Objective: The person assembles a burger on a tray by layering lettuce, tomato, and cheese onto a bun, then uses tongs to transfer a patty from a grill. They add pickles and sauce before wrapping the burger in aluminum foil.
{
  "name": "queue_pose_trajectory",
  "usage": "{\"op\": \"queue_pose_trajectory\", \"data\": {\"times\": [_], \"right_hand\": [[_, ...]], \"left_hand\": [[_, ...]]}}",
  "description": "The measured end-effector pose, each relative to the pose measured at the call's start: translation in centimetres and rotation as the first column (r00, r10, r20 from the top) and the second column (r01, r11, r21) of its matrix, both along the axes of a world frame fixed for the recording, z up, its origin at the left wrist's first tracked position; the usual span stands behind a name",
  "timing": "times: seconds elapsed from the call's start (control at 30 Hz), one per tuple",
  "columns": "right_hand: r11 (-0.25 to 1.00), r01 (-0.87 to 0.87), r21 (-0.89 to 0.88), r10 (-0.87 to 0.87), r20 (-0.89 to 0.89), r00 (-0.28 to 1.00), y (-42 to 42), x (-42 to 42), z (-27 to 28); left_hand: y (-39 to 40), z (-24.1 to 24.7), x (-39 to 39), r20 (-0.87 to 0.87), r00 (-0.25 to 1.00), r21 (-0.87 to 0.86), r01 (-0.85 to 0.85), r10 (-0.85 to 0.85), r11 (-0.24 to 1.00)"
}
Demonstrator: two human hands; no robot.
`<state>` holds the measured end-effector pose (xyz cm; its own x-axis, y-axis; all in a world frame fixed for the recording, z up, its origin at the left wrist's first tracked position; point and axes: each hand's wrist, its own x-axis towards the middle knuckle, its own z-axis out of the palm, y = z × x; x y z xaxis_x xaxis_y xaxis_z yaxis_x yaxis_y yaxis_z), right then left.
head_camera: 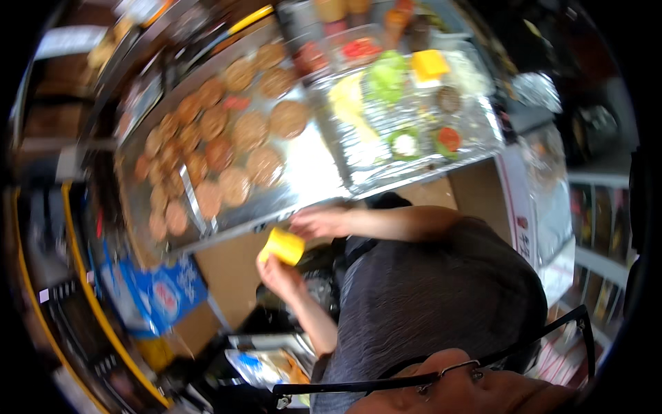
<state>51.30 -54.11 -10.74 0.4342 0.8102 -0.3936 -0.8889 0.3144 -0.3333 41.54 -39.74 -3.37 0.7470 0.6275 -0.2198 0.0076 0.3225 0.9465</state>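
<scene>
My left hand (280, 277) holds a bright yellow folded sheet-like item (287, 247) in front of the griddle's near edge; blur hides what it is. My right hand (323, 221) reaches across beside it, fingers pointing at the yellow item, at the griddle's front rim. It is motion-blurred, and I cannot tell whether it touches or grips anything. Many round patties (251, 129) lie on the steel griddle (310, 160). To the right, a foil-lined tray (362, 150) holds lettuce (388, 77), a stack of orange-yellow cheese slices (429, 64), and small topped portions (405, 145).
Tubs of red slices (360, 48) and sauce bottles (395, 20) stand behind the tray. White shreds (468, 72) lie at its back right corner. A blue plastic bag (165, 292) hangs below the griddle at left. A box with printing (514, 191) stands at right.
</scene>
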Motion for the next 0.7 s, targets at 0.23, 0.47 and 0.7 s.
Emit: {"op": "queue_pose_trajectory", "data": {"times": [0.23,0.47,0.7], "right_hand": [[0.971,-0.185,-0.153,0.196,0.065,0.978,8.0,-0.7,0.2],[0.965,-0.23,0.123,0.222,0.075,0.972,21.8,-1.1,-1.7],[0.957,-0.144,0.252,0.209,-0.255,0.944,26.1,-0.7,-2.4]], "left_hand": [[4.1,3.0,0.8,-0.022,0.999,-0.009,-0.04,0.039,0.999],[9.4,5.2,1.0,0.13,0.991,0.001,-0.041,0.04,0.999],[12.1,2.4,1.0,0.11,0.994,-0.101,-0.015,0.026,0.995]]}}
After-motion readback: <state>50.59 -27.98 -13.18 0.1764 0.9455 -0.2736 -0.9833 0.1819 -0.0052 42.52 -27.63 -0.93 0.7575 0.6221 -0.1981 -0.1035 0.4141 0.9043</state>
